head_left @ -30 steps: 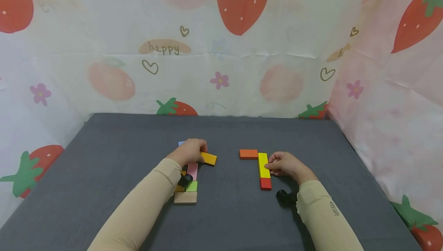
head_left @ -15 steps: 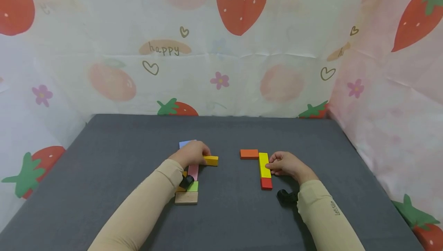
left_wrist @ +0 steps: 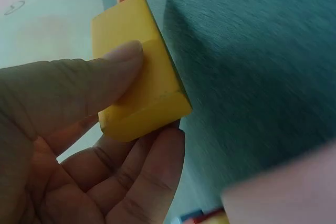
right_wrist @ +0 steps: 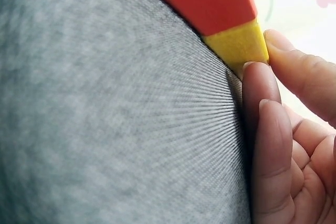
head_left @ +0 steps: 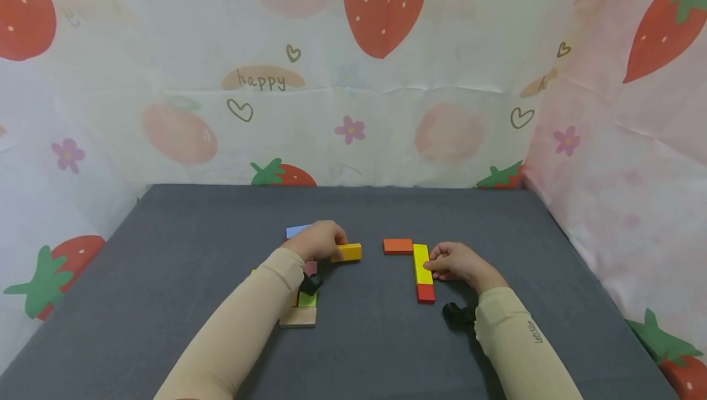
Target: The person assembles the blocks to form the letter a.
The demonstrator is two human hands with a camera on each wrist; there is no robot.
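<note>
My left hand (head_left: 320, 239) pinches a golden-yellow block (head_left: 350, 252) between thumb and fingers, just right of the left group of blocks. Close up in the left wrist view, the thumb lies across the block's broad face, with the fingers behind it. My right hand (head_left: 457, 262) is at the right side of a bright yellow block (head_left: 422, 265). In the right wrist view its thumb touches the block's upper edge and the fingertips rest along the side. A red block (head_left: 425, 294) adjoins the yellow one's near end; an orange block (head_left: 397, 246) lies crosswise at its far left corner.
Around and under my left forearm are a light blue block (head_left: 297, 231), a pink block (head_left: 311, 267), a green block (head_left: 309, 299) and a plain wooden block (head_left: 298, 317); the sleeve partly hides this group. Dark grey cloth (head_left: 364, 351) covers the table; patterned curtains stand behind and beside it.
My left hand has carried the golden-yellow block rightward, and the block has turned from slanting to nearly level across the view. The right hand and its blocks stay in place.
</note>
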